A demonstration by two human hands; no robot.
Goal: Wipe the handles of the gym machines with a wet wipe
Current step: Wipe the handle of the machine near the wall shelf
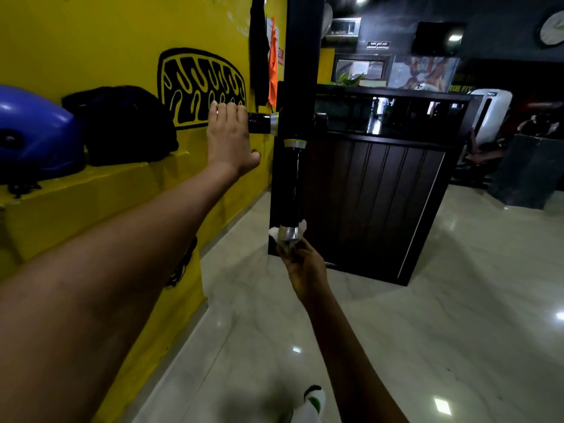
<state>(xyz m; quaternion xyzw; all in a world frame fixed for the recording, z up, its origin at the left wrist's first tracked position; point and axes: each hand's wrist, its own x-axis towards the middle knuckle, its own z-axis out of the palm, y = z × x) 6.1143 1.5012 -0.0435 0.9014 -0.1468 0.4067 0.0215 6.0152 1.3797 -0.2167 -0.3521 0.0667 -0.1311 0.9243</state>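
1. The left hand [229, 138] had its fingers curled over the top of the sideways black handle [259, 123].
2. The right hand [300, 264] pinched a white wet wipe [282, 236], pressed against the silver bottom end of the upright handle [292, 184].

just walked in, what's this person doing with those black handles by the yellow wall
A person is cleaning gym machine grips. The left hand grips the horizontal handle, while the right hand holds a white wet wipe bunched around the silver cap at the bottom end of the vertical handle.
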